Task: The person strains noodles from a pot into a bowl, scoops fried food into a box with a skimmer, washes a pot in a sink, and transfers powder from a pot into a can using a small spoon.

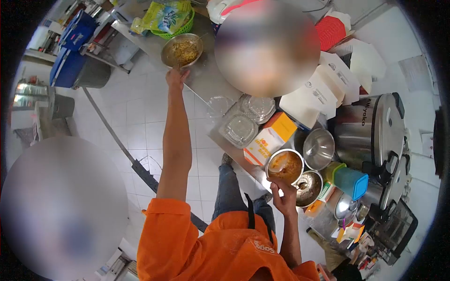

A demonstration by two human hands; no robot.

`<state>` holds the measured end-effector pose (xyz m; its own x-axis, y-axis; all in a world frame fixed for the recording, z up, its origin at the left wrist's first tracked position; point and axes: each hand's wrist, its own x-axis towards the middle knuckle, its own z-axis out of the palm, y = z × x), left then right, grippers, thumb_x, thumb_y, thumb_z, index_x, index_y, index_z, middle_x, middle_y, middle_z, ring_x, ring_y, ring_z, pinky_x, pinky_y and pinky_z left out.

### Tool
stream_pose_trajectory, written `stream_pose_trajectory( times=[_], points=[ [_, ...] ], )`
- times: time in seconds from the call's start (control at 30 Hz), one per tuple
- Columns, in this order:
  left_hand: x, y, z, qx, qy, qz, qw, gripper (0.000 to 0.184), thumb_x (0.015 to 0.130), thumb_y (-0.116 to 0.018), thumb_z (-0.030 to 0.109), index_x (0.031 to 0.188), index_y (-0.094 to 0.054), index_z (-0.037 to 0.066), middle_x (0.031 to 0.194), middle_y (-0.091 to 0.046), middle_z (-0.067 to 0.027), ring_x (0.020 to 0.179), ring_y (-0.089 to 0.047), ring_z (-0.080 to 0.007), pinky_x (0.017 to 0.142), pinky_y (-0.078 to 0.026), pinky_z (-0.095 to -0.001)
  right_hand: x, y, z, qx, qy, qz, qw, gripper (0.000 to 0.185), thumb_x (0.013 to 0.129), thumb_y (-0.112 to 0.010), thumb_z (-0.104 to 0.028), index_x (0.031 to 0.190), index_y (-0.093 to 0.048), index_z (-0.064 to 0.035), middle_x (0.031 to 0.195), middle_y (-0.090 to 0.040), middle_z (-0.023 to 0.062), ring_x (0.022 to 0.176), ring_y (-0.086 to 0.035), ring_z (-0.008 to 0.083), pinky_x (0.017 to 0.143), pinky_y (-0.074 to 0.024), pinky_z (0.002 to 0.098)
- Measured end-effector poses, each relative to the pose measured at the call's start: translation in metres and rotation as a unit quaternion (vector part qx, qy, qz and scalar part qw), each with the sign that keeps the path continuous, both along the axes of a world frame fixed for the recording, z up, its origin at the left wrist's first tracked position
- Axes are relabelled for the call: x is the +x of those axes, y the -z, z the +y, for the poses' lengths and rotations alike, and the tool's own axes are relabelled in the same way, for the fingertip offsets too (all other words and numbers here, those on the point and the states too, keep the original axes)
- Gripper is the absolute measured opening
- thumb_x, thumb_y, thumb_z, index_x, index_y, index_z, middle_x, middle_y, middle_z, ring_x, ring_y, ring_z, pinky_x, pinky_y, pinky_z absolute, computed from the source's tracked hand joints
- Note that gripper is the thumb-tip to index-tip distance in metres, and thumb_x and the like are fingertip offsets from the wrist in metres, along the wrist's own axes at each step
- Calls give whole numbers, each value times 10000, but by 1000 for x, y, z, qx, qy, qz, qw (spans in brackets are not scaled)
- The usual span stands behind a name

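My left hand [177, 77] reaches far out to the near edge of a metal bowl [165, 57] of yellowish shredded food; its fingers are partly hidden at what looks like a handle or spoon there. Lower right, my right hand [284, 196] is closed at the rim of a white-edged bowl [267, 169] holding orange-brown sauce, with a ladle in it. Whether the fingers grip the rim or the ladle is not clear. Just beside sits another metal bowl [308, 188] with dark contents, and behind it an empty steel bowl [319, 149].
Clear plastic containers [240, 130] and an orange-white box [280, 130] stand on the metal table [206, 84]. Further right are white cartons [311, 100], large steel cookers [354, 126] and a blue-lidded container [349, 179]. A green basket [180, 31] holds packets.
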<state>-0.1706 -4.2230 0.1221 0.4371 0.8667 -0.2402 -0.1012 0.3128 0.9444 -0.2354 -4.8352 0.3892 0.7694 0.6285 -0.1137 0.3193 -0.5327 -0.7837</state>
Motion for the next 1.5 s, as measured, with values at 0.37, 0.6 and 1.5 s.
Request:
stream_pose_trajectory(
  times=[0.37, 0.6, 1.5],
  points=[
    [-103, -111, -48, 93, 68, 12, 993, 414, 964, -513, 82, 1327, -328, 9, 1349, -474, -202, 1152, -555, -345, 899, -569, -487, -8, -14, 18, 12, 77, 50, 996, 161, 895, -635, -121, 1032, -702, -67, 794, -680, 131, 697, -663, 241, 681, -534, 355],
    [-184, -317, -274, 116, 193, 158, 961, 624, 916, -597, 138, 1463, -308, 55, 1344, -483, -202, 1171, -556, -306, 886, -549, -412, -38, -43, -43, 154, 123, -126, 972, 374, 895, -638, -130, 1257, -565, -65, 1173, -615, 147, 1003, -618, 360, 910, -493, 421],
    [-119, -240, -1168, 81, 713, 34, 695, 279, 844, -589, -32, 1079, -453, 29, 994, -573, -121, 821, -655, -218, 534, -623, -361, -200, 8, -720, -201, 569, -117, 789, 192, 870, -607, -232, 968, -683, -86, 823, -676, 179, 773, -647, 387, 681, -504, 493]
  ],
)
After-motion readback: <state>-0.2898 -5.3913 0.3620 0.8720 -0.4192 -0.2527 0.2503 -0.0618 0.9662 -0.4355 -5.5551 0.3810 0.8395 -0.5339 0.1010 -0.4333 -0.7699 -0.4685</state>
